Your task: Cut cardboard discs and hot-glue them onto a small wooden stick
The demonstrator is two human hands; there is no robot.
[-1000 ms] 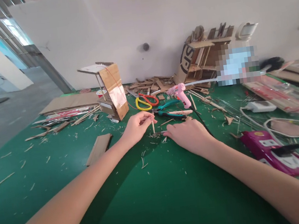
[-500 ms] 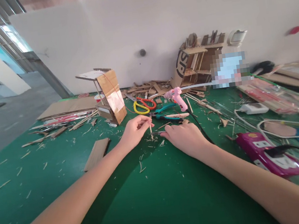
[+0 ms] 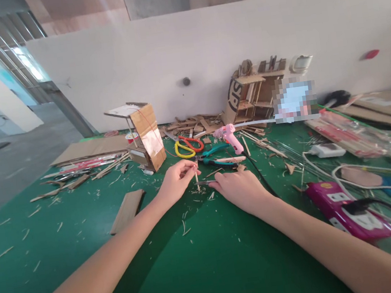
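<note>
My left hand (image 3: 176, 180) pinches a thin wooden stick (image 3: 197, 181) and holds it upright, its lower end on the green mat (image 3: 210, 260). My right hand (image 3: 238, 186) lies knuckles-up just right of the stick, fingers closed around a small dark tool (image 3: 203, 183) whose tip reaches the stick's base. What kind of tool it is stays hidden under the fingers. Wood shavings lie scattered around both hands.
Behind the hands lie teal pliers (image 3: 216, 157), yellow and red scissors (image 3: 186, 146) and a pink glue gun (image 3: 230, 137) with a black cord. A cardboard model (image 3: 145, 131) stands at the left, a wood strip (image 3: 127, 210) lies nearer. A purple power strip (image 3: 348, 210) and cables sit right.
The head has tilted up, so the table scene sits lower in view and more wall shows. Both hands stay at the stick, with barely any movement.
</note>
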